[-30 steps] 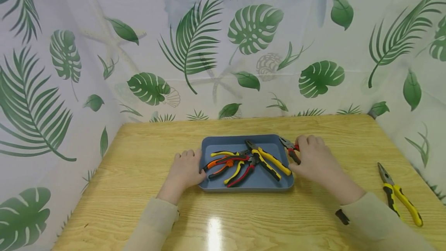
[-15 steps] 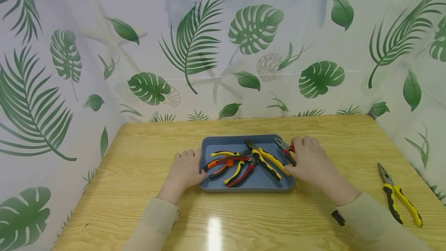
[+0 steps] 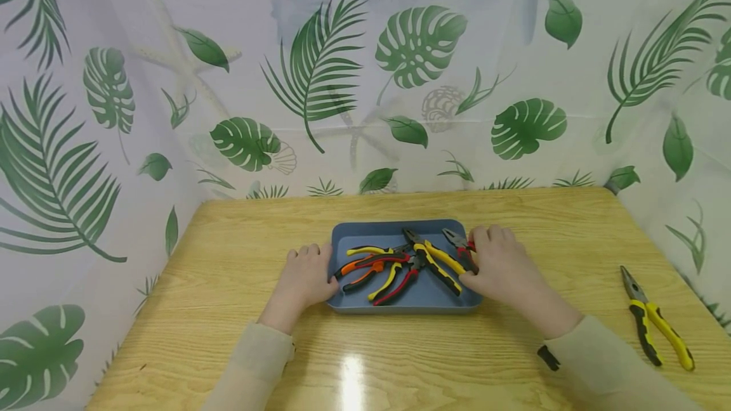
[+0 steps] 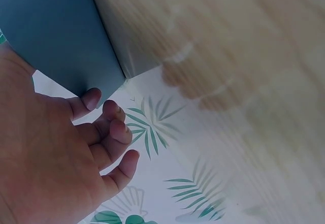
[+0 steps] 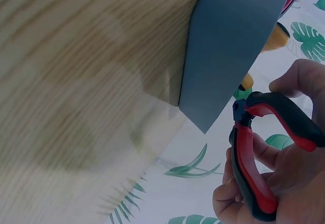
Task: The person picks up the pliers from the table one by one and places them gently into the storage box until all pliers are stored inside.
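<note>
My left hand [image 3: 305, 274] holds the left end of a blue-grey tray [image 3: 405, 310], thumb at the rim and fingers along the outer wall. In the left wrist view a fingertip touches the tray's wall [image 4: 61, 36]. My right hand [image 3: 499, 265] grips red-and-black combination pliers [image 3: 455, 239] by the handles over the tray's right end; their nose points away from me. The right wrist view shows the handles [image 5: 246, 165] spread apart beside the tray's outer wall. In the tray lie yellow-and-black pliers [image 3: 436, 264], red-and-black pliers [image 3: 403, 287] and orange-and-black pliers [image 3: 365, 265], overlapping.
Long-nose pliers [image 3: 644, 313] with yellow-and-black handles lie on the wooden table [image 3: 240, 227] at the far right. A leaf-printed cloth [image 3: 354, 81] rises behind the table and along both sides.
My right hand has moved left with the red-and-black pliers, bringing them from the tray's right rim to over its inside. The left hand and the tray stay in place.
</note>
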A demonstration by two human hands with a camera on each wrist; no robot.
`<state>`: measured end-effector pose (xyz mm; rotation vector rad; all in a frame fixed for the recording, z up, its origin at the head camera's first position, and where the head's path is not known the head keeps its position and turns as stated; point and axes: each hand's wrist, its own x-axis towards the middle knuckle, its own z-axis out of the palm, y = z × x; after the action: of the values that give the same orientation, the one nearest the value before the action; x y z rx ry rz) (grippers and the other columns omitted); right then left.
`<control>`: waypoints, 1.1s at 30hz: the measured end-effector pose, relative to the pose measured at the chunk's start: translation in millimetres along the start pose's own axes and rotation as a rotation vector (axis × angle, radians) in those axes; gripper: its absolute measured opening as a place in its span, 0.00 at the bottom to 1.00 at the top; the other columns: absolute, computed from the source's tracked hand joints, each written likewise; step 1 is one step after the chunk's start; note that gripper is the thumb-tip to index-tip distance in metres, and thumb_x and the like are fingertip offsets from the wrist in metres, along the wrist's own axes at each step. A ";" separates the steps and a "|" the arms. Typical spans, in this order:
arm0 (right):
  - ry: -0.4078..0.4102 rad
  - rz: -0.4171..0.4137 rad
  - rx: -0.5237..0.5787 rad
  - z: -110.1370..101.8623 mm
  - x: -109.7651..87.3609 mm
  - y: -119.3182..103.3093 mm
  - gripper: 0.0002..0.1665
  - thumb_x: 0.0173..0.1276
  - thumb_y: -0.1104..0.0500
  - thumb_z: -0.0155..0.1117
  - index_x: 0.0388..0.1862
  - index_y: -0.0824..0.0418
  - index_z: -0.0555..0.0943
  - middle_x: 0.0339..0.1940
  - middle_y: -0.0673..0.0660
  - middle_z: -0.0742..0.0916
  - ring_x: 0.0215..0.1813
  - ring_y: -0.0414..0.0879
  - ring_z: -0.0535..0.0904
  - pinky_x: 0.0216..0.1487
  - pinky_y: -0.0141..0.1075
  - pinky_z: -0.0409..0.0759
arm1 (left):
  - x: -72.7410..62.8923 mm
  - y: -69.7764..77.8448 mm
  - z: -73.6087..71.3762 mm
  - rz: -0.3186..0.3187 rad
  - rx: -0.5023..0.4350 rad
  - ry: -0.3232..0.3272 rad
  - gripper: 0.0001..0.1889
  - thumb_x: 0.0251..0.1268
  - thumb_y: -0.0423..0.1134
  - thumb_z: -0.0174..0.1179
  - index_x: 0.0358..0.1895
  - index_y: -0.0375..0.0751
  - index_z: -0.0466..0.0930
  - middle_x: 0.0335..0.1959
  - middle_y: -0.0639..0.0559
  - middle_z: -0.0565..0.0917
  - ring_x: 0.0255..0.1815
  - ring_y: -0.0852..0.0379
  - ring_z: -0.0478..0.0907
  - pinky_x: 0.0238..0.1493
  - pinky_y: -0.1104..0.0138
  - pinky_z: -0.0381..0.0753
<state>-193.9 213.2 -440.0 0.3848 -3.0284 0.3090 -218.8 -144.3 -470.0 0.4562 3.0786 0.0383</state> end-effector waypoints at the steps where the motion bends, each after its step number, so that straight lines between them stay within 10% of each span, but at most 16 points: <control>1: 0.000 -0.003 0.000 0.2 0.3 -0.7 0.35 0.59 0.48 0.74 0.56 0.69 0.74 0.45 0.66 0.79 0.50 0.63 0.74 0.47 0.55 0.75 | -0.1 0.1 -0.2 0.000 0.000 0.000 0.30 0.68 0.49 0.66 0.68 0.37 0.74 0.57 0.36 0.83 0.60 0.38 0.80 0.58 0.47 0.75; 33: 0.055 -0.091 -0.023 17.6 9.5 -15.5 0.32 0.59 0.49 0.75 0.52 0.67 0.73 0.46 0.68 0.80 0.46 0.60 0.75 0.41 0.51 0.76 | -0.5 -0.9 -0.4 -0.007 -0.020 -0.016 0.34 0.69 0.50 0.65 0.74 0.37 0.71 0.63 0.35 0.82 0.65 0.37 0.78 0.63 0.45 0.74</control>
<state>-200.0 192.6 -453.4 0.5021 -2.9470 0.2741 -218.7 -145.3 -469.7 0.4419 3.0608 0.0649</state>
